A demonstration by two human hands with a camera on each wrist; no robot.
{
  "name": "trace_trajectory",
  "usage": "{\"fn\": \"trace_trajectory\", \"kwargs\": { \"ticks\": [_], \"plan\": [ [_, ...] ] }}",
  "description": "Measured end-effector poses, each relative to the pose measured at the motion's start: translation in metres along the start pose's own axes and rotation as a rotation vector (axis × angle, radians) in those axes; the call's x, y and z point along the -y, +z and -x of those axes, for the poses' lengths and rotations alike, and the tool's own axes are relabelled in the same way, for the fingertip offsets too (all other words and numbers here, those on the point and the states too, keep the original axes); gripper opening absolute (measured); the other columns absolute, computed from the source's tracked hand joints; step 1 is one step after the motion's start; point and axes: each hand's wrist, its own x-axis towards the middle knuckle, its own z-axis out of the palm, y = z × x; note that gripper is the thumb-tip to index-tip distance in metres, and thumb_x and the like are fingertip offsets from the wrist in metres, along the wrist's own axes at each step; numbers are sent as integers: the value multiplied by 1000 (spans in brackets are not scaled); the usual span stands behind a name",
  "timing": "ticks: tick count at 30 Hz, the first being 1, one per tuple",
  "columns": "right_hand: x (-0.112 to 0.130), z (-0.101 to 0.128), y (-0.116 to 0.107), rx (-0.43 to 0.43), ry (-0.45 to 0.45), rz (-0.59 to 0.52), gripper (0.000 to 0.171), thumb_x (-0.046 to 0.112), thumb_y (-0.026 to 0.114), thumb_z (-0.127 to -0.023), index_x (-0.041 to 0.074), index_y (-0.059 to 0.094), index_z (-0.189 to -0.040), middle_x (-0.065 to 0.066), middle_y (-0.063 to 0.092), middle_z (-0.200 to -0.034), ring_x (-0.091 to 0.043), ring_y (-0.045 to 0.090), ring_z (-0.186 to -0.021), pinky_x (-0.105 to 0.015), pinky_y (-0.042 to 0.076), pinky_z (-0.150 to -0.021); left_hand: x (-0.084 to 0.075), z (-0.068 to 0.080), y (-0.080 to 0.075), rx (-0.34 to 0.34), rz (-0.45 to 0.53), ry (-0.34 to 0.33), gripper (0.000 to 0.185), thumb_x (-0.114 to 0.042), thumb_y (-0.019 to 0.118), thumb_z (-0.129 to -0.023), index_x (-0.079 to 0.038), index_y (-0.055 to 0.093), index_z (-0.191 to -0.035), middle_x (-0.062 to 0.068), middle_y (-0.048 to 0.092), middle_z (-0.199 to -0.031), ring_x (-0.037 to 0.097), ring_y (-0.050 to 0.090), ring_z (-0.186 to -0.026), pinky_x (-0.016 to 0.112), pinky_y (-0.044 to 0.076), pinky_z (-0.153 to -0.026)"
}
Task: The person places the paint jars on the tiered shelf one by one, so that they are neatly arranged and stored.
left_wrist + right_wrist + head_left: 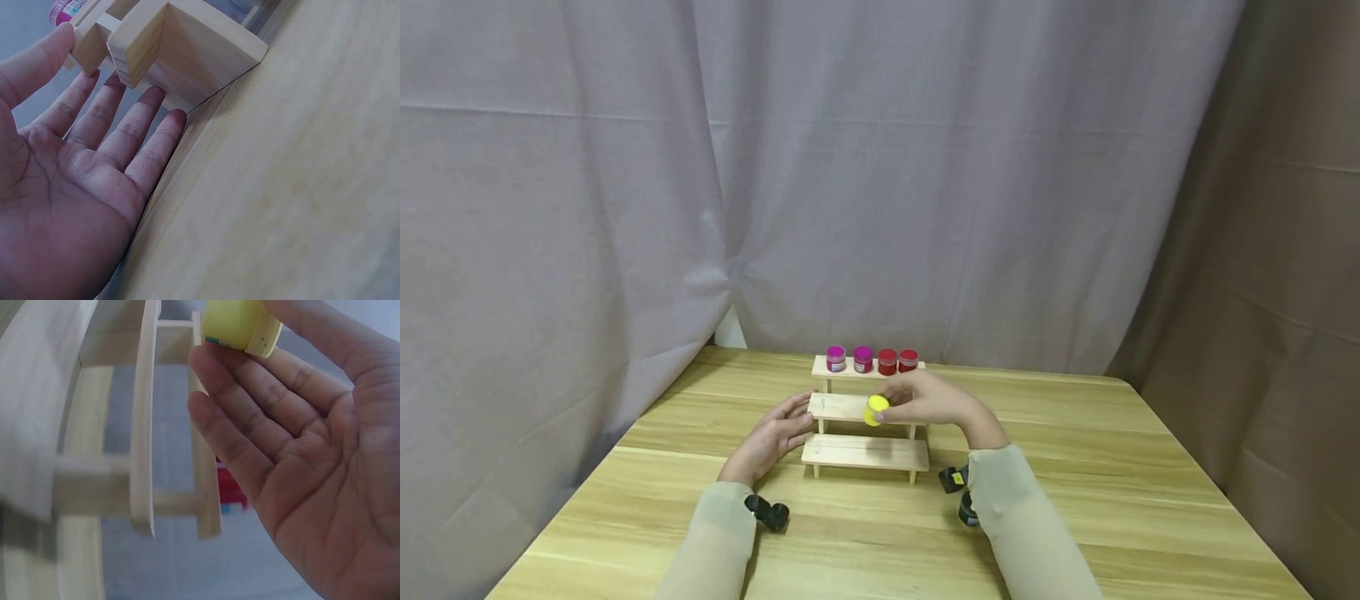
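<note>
A small three-step wooden shelf stands on the table. Its top step carries two magenta jars and two red jars. My right hand pinches a yellow jar in its fingertips, just over the middle step. In the right wrist view the yellow jar sits between thumb and fingers of my right hand, with the shelf's slats beside it. My left hand lies flat against the shelf's left end. In the left wrist view my left hand has straight fingers touching the shelf.
The light wooden table runs out to edges at left, right and back. A grey curtain hangs close behind the shelf and a brown one on the right. Bare tabletop lies in front of the shelf.
</note>
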Motion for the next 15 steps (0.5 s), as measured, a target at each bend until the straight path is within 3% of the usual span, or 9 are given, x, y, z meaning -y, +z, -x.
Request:
{"fn": "trace_trajectory", "kwargs": {
  "ticks": [8,15],
  "plan": [
    [8,-29,21,-33,-43,89,35,39,72,-84,20,68,-113,9,71,-104,-8,66,-98,-27,55,-90,0,0,-2,-27,10,-11,64,-16,54,-96,-18,25,-153,12,29,-157,28,39,-138,45,35,-117],
    [10,-42,36,-64,-8,115,37,40,71,-84,20,67,-115,7,72,-107,-10,66,-101,-30,54,-93,0,1,-1,7,9,0,65,-17,54,-97,-17,23,-154,12,30,-156,26,41,-137,47,32,-118]
  ]
}}
